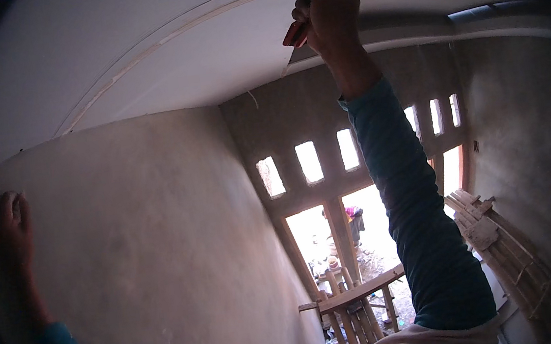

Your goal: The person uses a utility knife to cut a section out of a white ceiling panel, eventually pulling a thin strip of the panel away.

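Room: bare plastered walls [162, 253], grey and slightly mottled, under a smooth pale ceiling [207, 50]; a row of small window openings [308, 161] and a doorway let in strong daylight at the far end.
Head view, right hand: the right hand [329, 13] is raised overhead on a teal-sleeved arm, its fingers [303, 7] wrapped tight round the red handle of a flat-bladed scraper [311, 5] held against the ceiling beside a raised curved joint line [158, 39].
Head view, left hand: the left hand [15, 225] lies flat on the wall, fingers together and pointing up, holding nothing.
Doing it well: judging by the pose, the blade wants a shallow angle and even pressure along the seam, with the braced palm keeping the body steady.
Materials: blade thin grey metal, handle looks like hard plastic; ceiling board matt and even; wall plaster rougher.
Background: bamboo scaffold frame [358, 298] near the doorway; bundled wooden laths [502, 248] lean on the right-hand wall.
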